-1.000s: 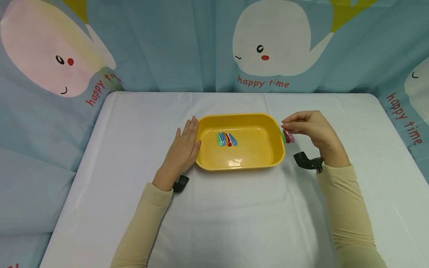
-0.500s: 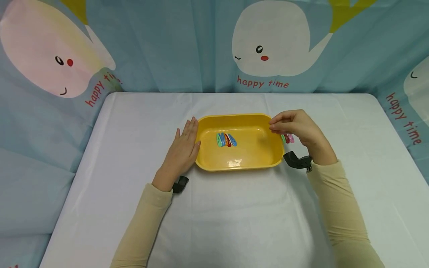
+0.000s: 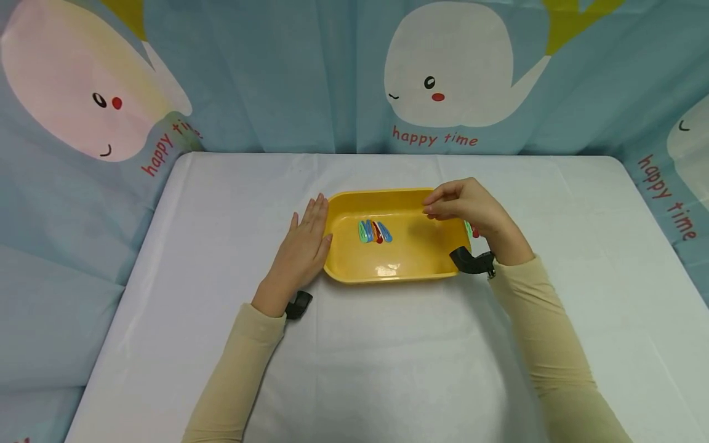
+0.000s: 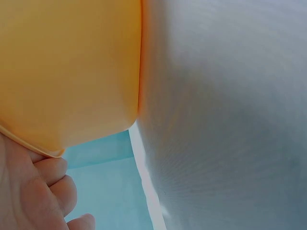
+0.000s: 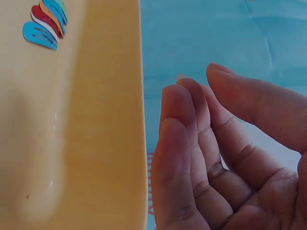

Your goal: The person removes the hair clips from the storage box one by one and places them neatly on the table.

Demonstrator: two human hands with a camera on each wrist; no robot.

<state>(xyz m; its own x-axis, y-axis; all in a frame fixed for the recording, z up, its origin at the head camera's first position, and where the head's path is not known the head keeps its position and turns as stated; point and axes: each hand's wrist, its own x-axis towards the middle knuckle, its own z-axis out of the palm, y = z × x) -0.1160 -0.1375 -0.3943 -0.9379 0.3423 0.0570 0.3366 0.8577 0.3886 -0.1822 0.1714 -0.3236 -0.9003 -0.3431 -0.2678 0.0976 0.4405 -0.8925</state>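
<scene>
A yellow tray (image 3: 412, 261) lies on the white table. Inside it, left of centre, sits a row of hair clips (image 3: 375, 231) in green, blue, orange, red and white; the right wrist view shows part of this row of clips (image 5: 45, 26). My left hand (image 3: 299, 246) rests along the tray's left rim with fingers extended. Above the tray's right part is my right hand (image 3: 471, 209), fingers bent and thumb apart from them; nothing shows between them in the right wrist view. More clips (image 3: 472, 230), green and red, lie beside the tray's right rim, partly hidden by that hand.
The white tablecloth (image 3: 376, 357) surrounds the tray. Behind the table hangs a blue curtain (image 3: 288, 80) with whale prints. A black wrist camera (image 3: 471, 261) on the right arm overlaps the tray's right front corner.
My right hand has moved left from the clips outside the tray to over the tray's right part. My left hand, the tray and the clips inside it have stayed put.
</scene>
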